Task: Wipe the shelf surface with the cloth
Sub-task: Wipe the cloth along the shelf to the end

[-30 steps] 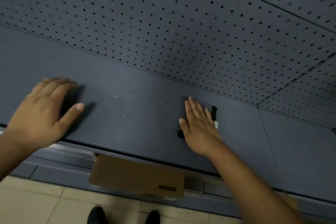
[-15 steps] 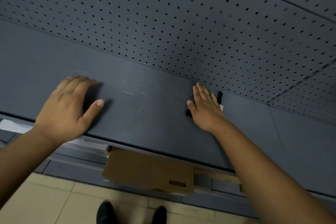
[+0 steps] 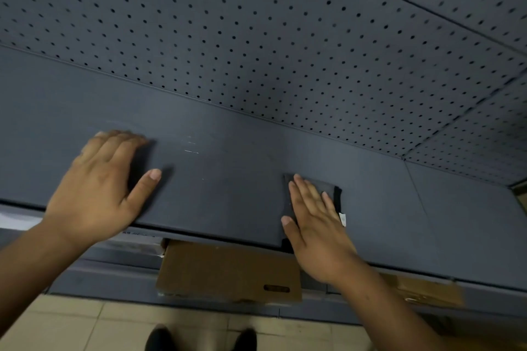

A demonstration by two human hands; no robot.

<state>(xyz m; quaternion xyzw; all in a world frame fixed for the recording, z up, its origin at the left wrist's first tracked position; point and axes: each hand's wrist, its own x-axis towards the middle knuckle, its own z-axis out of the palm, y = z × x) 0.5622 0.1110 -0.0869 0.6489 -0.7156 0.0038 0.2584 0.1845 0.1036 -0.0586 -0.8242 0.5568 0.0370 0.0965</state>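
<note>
A dark grey shelf point(image 3: 228, 179) runs across the view below a perforated back panel. My right hand point(image 3: 316, 225) lies flat, palm down, on a dark cloth point(image 3: 328, 188) near the shelf's front edge. The cloth shows past the fingertips and at the thumb side, and a small white tag sticks out at its right. My left hand point(image 3: 105, 188) rests flat on the bare shelf to the left, fingers together, thumb spread, holding nothing.
The perforated back panel point(image 3: 285, 51) rises behind the shelf. A brown cardboard box point(image 3: 228, 276) with a handle slot juts out from the lower level under the front edge. Beige floor tiles point(image 3: 71, 322) and two dark shoes point(image 3: 199, 339) are below.
My right hand has drawn the cloth back from the shelf's rear to its front edge. The left hand stays planted on the shelf.
</note>
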